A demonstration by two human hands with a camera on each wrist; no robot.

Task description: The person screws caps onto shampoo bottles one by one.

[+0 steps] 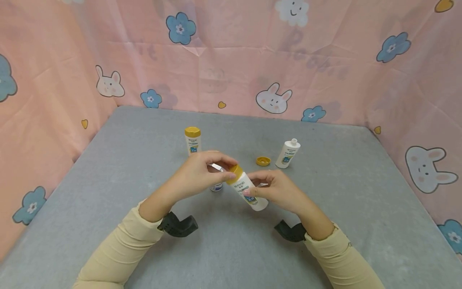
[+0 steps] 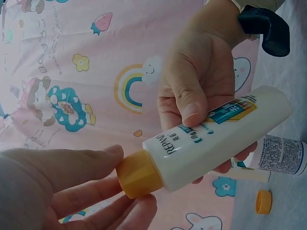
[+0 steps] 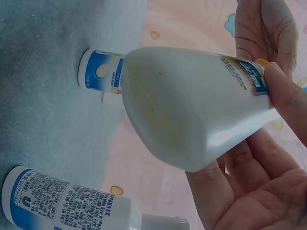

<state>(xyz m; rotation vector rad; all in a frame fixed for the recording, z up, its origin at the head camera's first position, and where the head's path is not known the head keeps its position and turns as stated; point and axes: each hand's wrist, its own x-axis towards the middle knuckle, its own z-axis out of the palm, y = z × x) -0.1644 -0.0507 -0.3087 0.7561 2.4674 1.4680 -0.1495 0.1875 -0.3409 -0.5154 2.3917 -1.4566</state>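
Observation:
A white bottle (image 1: 250, 193) with a yellow cap (image 2: 139, 173) is held tilted above the table between both hands. My left hand (image 1: 198, 172) pinches the cap between thumb and fingers. Around the body of the bottle, my right hand (image 1: 276, 188) has its thumb on the label side and its fingers underneath. The cap sits at the bottle's upper end in the head view. Partly hidden behind my left hand stands a white-and-blue container (image 1: 216, 187), whose printed text shows in the left wrist view.
Farther back on the grey table (image 1: 151, 132) stands another yellow-capped white bottle (image 1: 193, 141). An uncapped white bottle (image 1: 288, 154) stands at the right, with a loose yellow cap (image 1: 263, 161) next to it. A pink patterned cloth (image 1: 223, 64) hangs around the table.

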